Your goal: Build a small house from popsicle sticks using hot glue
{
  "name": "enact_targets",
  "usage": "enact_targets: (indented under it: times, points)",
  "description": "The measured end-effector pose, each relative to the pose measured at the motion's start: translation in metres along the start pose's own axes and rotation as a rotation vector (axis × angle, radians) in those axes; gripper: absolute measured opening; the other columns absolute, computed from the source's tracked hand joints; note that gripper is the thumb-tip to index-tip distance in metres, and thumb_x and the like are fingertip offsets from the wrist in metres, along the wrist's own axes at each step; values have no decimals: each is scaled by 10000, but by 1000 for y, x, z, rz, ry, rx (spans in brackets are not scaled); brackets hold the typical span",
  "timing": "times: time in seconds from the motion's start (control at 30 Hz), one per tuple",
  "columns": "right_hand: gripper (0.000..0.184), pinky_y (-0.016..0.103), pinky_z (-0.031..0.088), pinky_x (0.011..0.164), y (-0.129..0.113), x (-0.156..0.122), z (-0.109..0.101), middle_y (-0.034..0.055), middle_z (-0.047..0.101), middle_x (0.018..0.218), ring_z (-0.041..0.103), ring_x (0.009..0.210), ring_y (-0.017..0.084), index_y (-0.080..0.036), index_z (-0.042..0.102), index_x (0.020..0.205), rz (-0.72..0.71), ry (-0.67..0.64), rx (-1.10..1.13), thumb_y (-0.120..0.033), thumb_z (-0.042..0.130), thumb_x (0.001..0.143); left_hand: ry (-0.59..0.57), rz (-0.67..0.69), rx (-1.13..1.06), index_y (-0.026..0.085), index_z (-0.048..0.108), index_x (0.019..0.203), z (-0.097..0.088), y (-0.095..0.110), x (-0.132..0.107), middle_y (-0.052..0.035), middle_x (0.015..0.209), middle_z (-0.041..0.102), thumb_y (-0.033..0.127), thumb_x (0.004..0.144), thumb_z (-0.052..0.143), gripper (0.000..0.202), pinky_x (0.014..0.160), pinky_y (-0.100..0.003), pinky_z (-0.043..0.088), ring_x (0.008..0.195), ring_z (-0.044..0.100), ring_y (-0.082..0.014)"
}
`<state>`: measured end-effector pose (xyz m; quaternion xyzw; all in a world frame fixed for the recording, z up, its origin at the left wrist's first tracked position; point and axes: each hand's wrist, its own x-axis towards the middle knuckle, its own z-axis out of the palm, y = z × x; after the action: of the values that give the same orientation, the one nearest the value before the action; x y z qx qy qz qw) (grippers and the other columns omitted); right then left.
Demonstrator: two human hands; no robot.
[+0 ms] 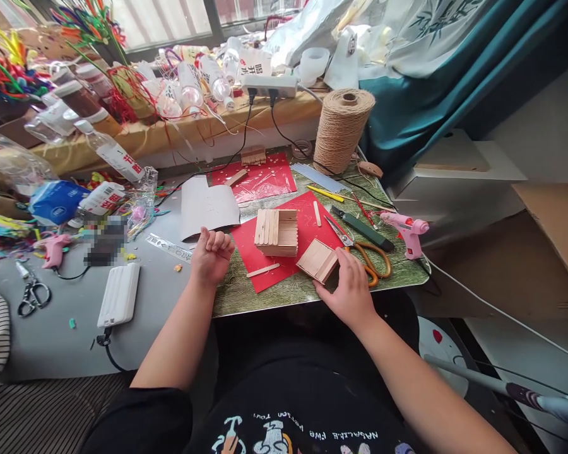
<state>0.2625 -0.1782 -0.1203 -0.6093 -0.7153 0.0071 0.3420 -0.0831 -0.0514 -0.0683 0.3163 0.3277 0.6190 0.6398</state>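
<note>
My left hand [211, 254] rests as a loose fist on the table edge, left of the red paper sheet [307, 234], with nothing visible in it. A box of popsicle sticks [277, 231] stands on that red sheet, just right of the fist. My right hand [349, 291] grips a flat panel of glued popsicle sticks [318, 259] by its near edge, at the front of the red sheet. Two loose sticks [263, 270] lie on the red paper.
Orange-handled scissors [365, 253], a green knife [362, 228] and a pink glue gun [406, 231] lie right of the panel. A twine spool [343, 129] stands behind. A white power bank [119, 294], black scissors [31, 294] and a second pink glue gun [53, 248] lie left. Bottles and pipe cleaners crowd the sill.
</note>
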Motion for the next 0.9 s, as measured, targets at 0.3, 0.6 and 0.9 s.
enact_targets:
  times: [0.3,0.6,0.9]
  points:
    - [930,678,454,1238,3,-1,-1,237,539,1596,503,1511,436,-179,229,1721,-16,13,6,-440,729,982,2,69,8,214,429,764,12,-9,-1,27,783,404,479,942,828,511,686,-256,496,707,477,-114]
    - [958,694,437,1253,1,-2,-6,260,449,1674,458,1555,452,-169,258,1702,-7,-18,19,-441,781,947,113,176,126,187,504,644,-2,-13,5,40,702,506,502,711,1012,602,686,-239,496,695,538,-88]
    - [739,706,455,1251,-26,53,-29,150,544,1631,526,1517,424,-332,417,1649,-290,-48,181,-323,728,978,-213,418,1084,268,842,1013,13,24,14,-77,1211,766,536,960,784,279,1040,-420,540,1165,689,-243]
